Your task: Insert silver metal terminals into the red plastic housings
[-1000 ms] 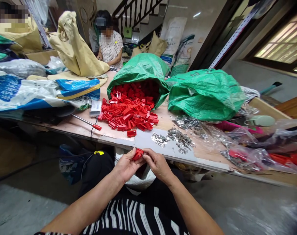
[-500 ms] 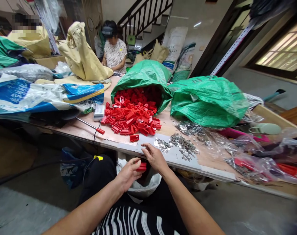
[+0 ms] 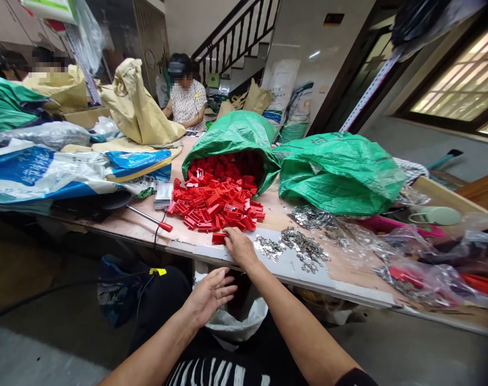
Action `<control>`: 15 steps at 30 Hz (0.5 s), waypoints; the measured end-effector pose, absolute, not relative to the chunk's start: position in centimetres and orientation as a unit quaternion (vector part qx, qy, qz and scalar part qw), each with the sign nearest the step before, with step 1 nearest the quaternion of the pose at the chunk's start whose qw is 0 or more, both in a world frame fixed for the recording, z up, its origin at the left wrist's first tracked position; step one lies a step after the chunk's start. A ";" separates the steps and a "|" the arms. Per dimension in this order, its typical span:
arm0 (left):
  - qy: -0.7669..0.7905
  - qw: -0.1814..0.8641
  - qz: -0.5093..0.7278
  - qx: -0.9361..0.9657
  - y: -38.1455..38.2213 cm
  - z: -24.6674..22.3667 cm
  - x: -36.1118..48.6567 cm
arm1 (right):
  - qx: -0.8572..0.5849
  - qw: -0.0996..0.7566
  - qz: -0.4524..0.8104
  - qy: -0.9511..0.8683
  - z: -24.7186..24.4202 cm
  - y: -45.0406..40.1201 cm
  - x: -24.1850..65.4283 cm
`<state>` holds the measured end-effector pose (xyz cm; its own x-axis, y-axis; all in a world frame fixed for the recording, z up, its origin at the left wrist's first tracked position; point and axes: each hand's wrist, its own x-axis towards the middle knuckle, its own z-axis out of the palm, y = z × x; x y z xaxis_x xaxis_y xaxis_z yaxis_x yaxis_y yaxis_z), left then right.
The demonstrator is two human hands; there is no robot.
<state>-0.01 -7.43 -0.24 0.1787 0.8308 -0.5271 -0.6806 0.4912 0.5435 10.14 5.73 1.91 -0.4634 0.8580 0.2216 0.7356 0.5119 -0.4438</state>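
My left hand (image 3: 212,294) is open, palm turned inward and fingers apart, with nothing in it. It hovers over the mouth of a white sack (image 3: 244,324) between my legs. At the table's near edge, my right hand (image 3: 241,249) has its fingertips closed on a single red plastic part (image 3: 218,238), which lies in front of a heap of similar red parts (image 3: 212,203). The heap spills out of a green woven bag (image 3: 236,128). Just right of my right hand lie small metal pieces (image 3: 304,246) on a grey sheet (image 3: 284,268).
Another green bag (image 3: 336,171) stands to the right, near clear plastic bags (image 3: 424,268) and a pale green cup (image 3: 437,214). A red-handled rod (image 3: 151,219) and a blue-white sack (image 3: 46,166) lie left. Across the table sits a person (image 3: 187,102); another is at far left.
The red part that my left hand held is gone from it, and its fingers have opened. My right hand has moved forward to the part on the table. The view has tilted up slightly.
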 end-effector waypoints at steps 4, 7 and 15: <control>0.387 0.765 0.512 0.053 -7.0 0.1 -0.6 | -0.477 0.234 0.159 -0.832 2.0 5.5 10.7; 0.360 0.776 0.516 0.024 -6.8 0.5 -1.1 | -0.434 0.274 0.210 -0.832 2.7 4.5 11.7; 0.362 0.809 0.454 0.091 -7.2 0.7 -0.2 | -0.326 0.210 0.349 -0.853 4.2 -0.2 15.0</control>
